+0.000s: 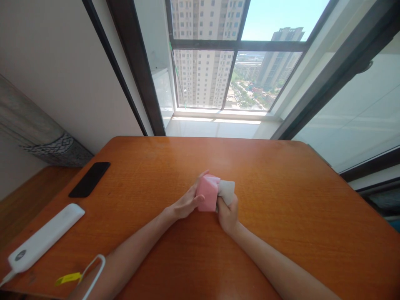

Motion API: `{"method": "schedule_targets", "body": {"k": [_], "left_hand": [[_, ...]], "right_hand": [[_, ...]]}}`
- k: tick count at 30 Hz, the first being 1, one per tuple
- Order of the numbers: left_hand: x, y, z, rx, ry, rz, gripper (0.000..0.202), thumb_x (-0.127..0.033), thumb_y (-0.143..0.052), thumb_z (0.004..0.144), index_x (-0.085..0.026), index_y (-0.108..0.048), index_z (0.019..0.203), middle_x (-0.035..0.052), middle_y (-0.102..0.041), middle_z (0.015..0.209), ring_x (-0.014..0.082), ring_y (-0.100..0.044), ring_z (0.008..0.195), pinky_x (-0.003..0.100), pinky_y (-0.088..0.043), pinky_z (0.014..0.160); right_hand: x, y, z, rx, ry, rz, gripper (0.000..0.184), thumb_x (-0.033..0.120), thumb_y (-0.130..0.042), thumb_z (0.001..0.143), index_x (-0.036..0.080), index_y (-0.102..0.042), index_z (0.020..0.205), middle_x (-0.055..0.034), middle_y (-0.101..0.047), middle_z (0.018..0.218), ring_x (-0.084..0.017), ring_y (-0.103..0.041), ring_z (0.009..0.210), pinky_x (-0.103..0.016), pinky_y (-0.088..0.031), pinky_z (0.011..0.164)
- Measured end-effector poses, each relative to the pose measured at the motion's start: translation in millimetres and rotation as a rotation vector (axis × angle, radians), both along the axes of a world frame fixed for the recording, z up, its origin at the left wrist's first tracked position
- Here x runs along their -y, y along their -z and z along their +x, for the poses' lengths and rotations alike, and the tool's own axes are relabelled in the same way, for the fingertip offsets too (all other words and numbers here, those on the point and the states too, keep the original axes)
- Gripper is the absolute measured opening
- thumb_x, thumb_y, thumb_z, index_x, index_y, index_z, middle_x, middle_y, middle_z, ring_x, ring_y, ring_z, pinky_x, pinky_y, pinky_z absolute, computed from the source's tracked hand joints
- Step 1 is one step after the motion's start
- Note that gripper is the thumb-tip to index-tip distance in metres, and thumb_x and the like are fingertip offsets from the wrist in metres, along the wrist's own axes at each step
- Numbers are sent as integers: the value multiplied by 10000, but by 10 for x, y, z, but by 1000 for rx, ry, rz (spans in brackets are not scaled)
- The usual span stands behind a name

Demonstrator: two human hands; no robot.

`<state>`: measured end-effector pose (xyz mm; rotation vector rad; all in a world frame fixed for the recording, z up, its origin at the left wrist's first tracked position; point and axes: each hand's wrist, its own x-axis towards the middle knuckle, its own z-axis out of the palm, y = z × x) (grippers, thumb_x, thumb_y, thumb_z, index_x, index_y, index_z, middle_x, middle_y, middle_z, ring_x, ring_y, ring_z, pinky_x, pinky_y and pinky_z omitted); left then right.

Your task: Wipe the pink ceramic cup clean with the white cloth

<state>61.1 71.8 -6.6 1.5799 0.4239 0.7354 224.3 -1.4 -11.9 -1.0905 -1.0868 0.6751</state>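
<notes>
Pink packet [206, 196] clasped by left hand [187, 203], white tissue [227, 190] pinched by right hand [229, 217] at packet's right side, seemingly not yet clear.

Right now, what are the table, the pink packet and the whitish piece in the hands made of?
Table: probably wood, or a wood-look surface, softly shiny; fine grain lines show.
Pink packet: maybe paper or thin plastic, smooth; it has a flat face and creases near the top.
Whitish piece: maybe tissue or cloth, dull; it bunches softly above the right hand.
</notes>
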Motion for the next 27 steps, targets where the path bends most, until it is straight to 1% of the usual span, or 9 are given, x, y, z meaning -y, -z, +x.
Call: {"method": "schedule_targets", "body": {"k": [4,7,10,12,16,19,22,24,27], "left_hand": [[17,26,29,-37,-36,147,1285,-755,-797,822,-277,-51,1753,195,-430,1685,411,-500,1512,609,-374,1293],[27,46,55,-41,-142,357,1249,-670,-858,809,-310,-107,1740,194,-351,1715,410,-446,1555,623,-374,1299],[37,18,60,-116,-220,655,1231,-630,-890,779,-299,-178,1727,210,-299,1739,439,-348,1611,661,-339,1311],[25,-18,41,-163,-258,821,1188,-599,-859,809,-262,-185,1727,235,-284,1743,445,-345,1611,663,-375,1288],[-85,-58,-77,-140,-372,1196,823,-439,-721,920,-252,-375,1643,203,-472,1637,389,-477,1525,600,-482,1212],[-194,-34,-204,-148,-369,1385,630,-360,-674,944,-291,-491,1543,150,-596,1552,325,-578,1445,529,-548,1151],[-266,11,-296,-230,-235,1415,506,-319,-691,934,-364,-603,1430,92,-660,1516,292,-640,1397,514,-560,1149],[-290,30,-323,-288,-114,1295,469,-333,-723,921,-402,-663,1381,68,-677,1505,299,-645,1406,549,-527,1200],[-318,30,-325,-288,6,1115,503,-378,-790,884,-462,-691,1370,34,-653,1539,327,-581,1493,639,-396,1303]], "right_hand": [[-82,-96,-14,-345,-13,-100,139,293,-712,793,221,-679,679,33,-601,642,-137,-464,589,-266,-426,553],[-155,-117,-6,-570,-69,-160,110,236,-751,701,219,-652,655,47,-572,657,-118,-426,587,-237,-400,527],[-207,-91,23,-725,-101,-245,94,226,-773,671,222,-688,710,41,-634,718,-119,-486,613,-227,-449,552],[-232,-60,54,-791,-107,-281,96,230,-783,672,222,-710,734,35,-669,740,-122,-519,620,-224,-475,559],[-284,10,133,-875,-139,-309,127,229,-778,678,224,-750,802,23,-724,776,-136,-575,636,-240,-533,588],[-316,74,192,-894,-195,-355,137,244,-760,694,218,-748,828,2,-757,813,-168,-639,684,-280,-579,640],[-326,119,222,-878,-248,-374,128,256,-741,716,217,-733,838,-19,-775,845,-202,-680,723,-316,-592,652],[-322,118,223,-864,-251,-370,119,255,-744,723,214,-729,834,-25,-778,849,-208,-685,724,-321,-588,643],[-312,80,202,-864,-211,-357,108,238,-764,706,216,-728,806,-16,-773,823,-191,-663,688,-308,-587,638]]}}
